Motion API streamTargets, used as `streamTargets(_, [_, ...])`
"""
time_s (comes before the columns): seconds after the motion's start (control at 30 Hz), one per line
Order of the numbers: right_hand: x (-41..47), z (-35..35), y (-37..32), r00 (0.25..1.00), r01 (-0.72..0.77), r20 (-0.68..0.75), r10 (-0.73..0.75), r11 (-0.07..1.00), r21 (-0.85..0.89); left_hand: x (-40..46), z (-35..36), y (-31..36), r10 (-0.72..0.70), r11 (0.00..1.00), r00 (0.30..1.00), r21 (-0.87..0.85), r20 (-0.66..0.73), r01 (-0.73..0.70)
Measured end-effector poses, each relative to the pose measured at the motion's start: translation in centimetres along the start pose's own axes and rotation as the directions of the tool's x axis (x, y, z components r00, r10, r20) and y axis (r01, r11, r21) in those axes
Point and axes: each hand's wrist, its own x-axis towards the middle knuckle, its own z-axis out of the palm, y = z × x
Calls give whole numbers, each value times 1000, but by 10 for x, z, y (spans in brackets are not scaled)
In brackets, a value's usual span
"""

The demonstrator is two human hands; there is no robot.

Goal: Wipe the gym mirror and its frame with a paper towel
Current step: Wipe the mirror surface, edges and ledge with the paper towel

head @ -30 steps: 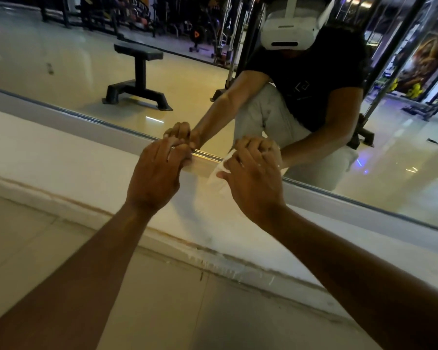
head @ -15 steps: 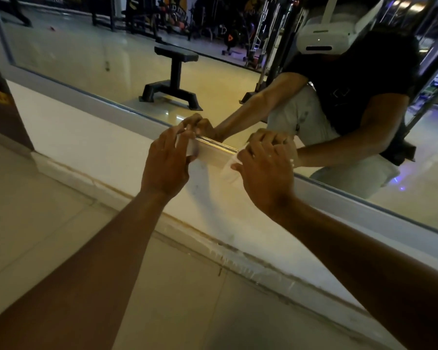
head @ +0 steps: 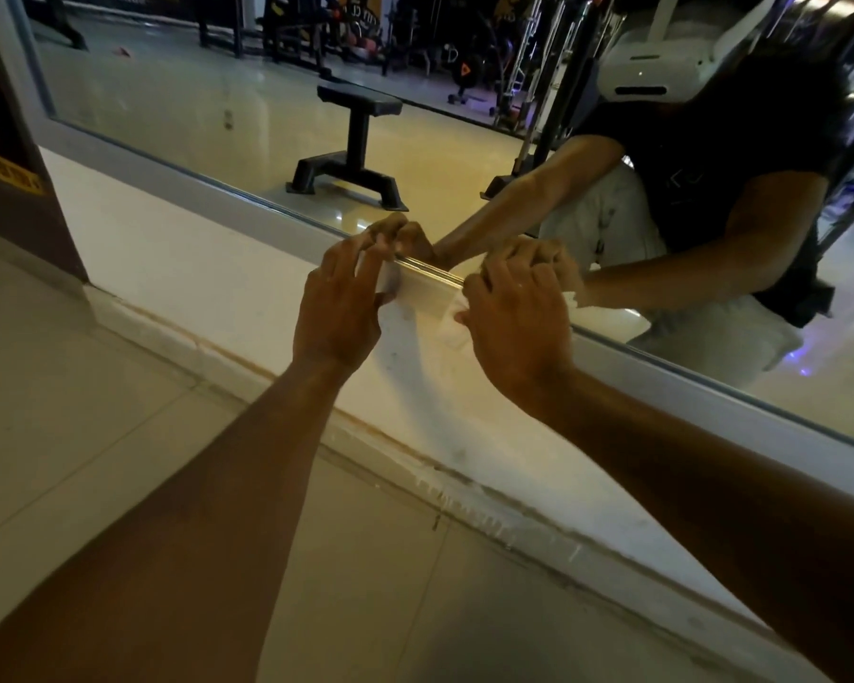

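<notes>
The gym mirror (head: 208, 106) fills the top of the view, and its grey frame (head: 711, 401) runs slanting along its lower edge. Both my hands are on that lower rail. My right hand (head: 514, 327) grips a crumpled white paper towel (head: 457, 313) and presses it onto the frame. My left hand (head: 339, 303) lies a short way to the left, its fairly straight fingers pressing on the rail. I cannot tell what the white bit under its fingertips is. Most of the towel is hidden under my right hand.
Below the frame is a white wall strip (head: 193, 248) with a stained skirting, then a tiled floor (head: 95, 436). A dark pillar with a poster (head: 1, 155) stands at the mirror's left end. The glass reflects a black bench (head: 356, 140), gym machines and a crouching person.
The view has swung left, so the mirror's left corner and the pillar now show. Both hands stay on the same stretch of rail. My left fingers have gone from curled to straighter.
</notes>
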Motion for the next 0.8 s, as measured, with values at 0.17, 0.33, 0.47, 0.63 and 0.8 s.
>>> streamTargets(0.17, [41, 0, -45, 996, 55, 65, -58, 998, 42, 1, -3, 3, -8, 1000, 1000, 6, 13, 8])
streamTargets(0.33, [1, -7, -1, 1000, 12, 10, -12, 998, 59, 3, -12, 3, 0, 1000, 996, 18, 85, -2])
streamTargets(0.47, [-63, -9, 58, 996, -86, 25, 84, 991, 100, 8, -18, 15, -2, 999, 992, 35, 125, -2])
streamTargets(0.63, [-51, -4, 45, 983, -164, 107, 147, 971, 172, -4, -9, 62, 232, 972, 959, 2, 165, -236])
streamTargets(0.8, [-86, -6, 70, 976, -217, 53, 210, 937, 275, -7, -2, 86, 305, 951, 938, -6, 168, -308])
